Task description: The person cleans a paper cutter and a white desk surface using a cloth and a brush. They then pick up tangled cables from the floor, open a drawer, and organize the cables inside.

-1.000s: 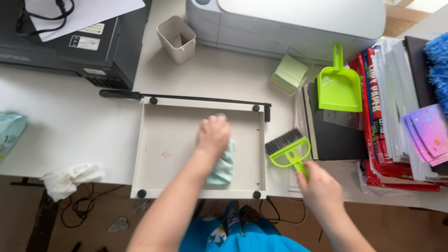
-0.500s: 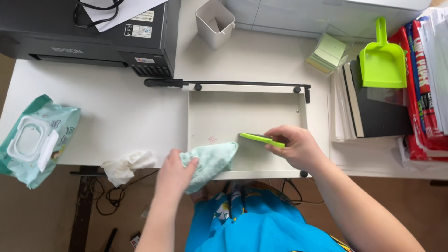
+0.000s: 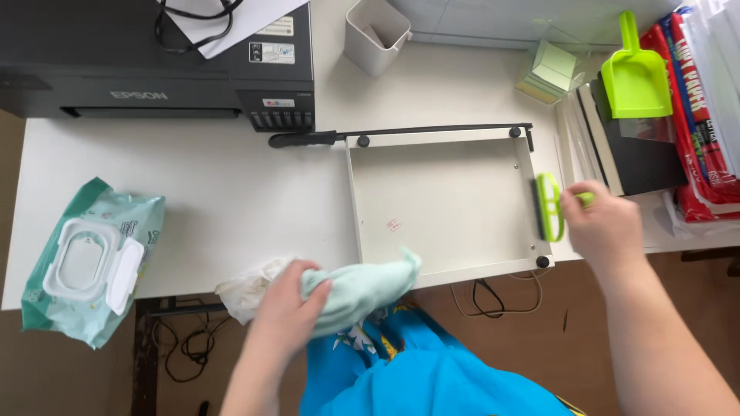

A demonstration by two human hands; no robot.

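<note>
A white paper trimmer turned upside down lies on the white desk, its black handle pointing left. My left hand grips a pale green cloth at the desk's front edge, by the trimmer's front left corner. My right hand holds a small lime green brush with dark bristles against the trimmer's right rim.
A black printer stands at the back left. A pack of wet wipes lies at the front left and a crumpled used wipe beside my left hand. A grey cup, sticky notes, a green dustpan and stacked books sit behind and right.
My left hand has pulled the cloth off the trimmer to the desk's front edge. My right hand has carried the brush from the trimmer's middle to its right rim.
</note>
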